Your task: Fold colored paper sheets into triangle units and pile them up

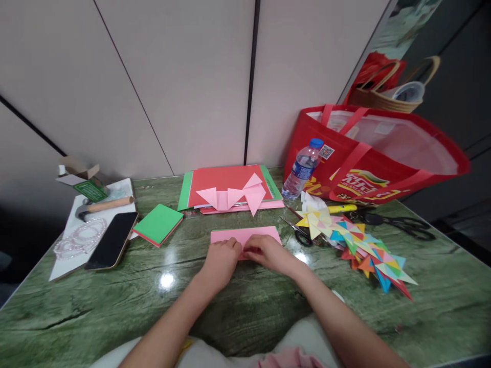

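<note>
A folded sheet of pink paper [264, 233] with a thin green edge behind it lies flat on the green table in front of me. My left hand [222, 258] presses on its left half with bent fingers. From the right, my right hand [270, 253] has its fingers curled onto the lower edge, close to the left fingertips. Both hands hide the paper's lower middle. Beyond it, two folded pink paper pieces [254, 193] rest on a stack of red, green and pink sheets [226, 178].
Left: green paper squares [159, 222], a phone [113, 240], a hammer [109, 205], clear beads [82, 237] and a small box [86, 184]. Right: scissors [302, 236], colourful folded paper shapes [368, 243], a water bottle [301, 171], black-handled scissors [406, 222] and a red bag [383, 153].
</note>
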`<state>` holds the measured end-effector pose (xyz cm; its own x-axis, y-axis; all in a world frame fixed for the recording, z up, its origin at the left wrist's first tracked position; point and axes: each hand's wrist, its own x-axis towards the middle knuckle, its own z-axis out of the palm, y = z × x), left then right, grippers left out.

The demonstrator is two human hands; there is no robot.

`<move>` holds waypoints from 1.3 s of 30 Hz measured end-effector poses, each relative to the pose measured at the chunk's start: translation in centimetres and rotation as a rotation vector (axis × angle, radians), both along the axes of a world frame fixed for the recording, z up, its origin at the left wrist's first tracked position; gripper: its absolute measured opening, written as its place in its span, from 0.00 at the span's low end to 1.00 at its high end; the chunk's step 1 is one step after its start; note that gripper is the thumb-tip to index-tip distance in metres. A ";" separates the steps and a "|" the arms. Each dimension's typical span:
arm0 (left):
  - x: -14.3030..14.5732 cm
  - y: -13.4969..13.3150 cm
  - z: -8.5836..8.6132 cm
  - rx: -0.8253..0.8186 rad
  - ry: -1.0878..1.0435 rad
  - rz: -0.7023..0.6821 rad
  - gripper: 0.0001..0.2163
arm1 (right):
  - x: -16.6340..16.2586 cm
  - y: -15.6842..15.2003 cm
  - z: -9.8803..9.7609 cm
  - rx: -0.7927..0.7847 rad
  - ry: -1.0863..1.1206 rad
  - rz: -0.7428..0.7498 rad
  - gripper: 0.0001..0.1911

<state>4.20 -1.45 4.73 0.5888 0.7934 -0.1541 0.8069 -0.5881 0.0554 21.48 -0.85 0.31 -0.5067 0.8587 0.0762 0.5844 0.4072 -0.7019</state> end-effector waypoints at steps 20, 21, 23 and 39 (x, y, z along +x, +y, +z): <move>1.5 -3.6 -2.0 0.018 0.039 0.045 0.23 | 1.5 -0.1 -0.5 -0.024 -0.124 -0.024 0.03; 1.5 -3.5 -2.0 -0.004 0.046 0.035 0.23 | 1.5 -0.1 -0.5 -0.047 -0.106 -0.026 0.03; 1.5 -3.3 -2.0 -0.064 0.037 -0.015 0.25 | 1.5 -0.1 -0.4 -0.127 -0.034 -0.017 0.03; -0.4 -1.0 -2.4 -0.043 -0.140 0.282 0.14 | -1.8 -0.2 -2.5 -0.656 0.586 -0.330 0.16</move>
<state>3.77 -2.45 2.33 0.3645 0.9229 -0.1243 0.9206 -0.3370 0.1974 19.65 -1.03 -2.16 -0.2636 0.9142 -0.3078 0.0804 -0.2971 -0.9515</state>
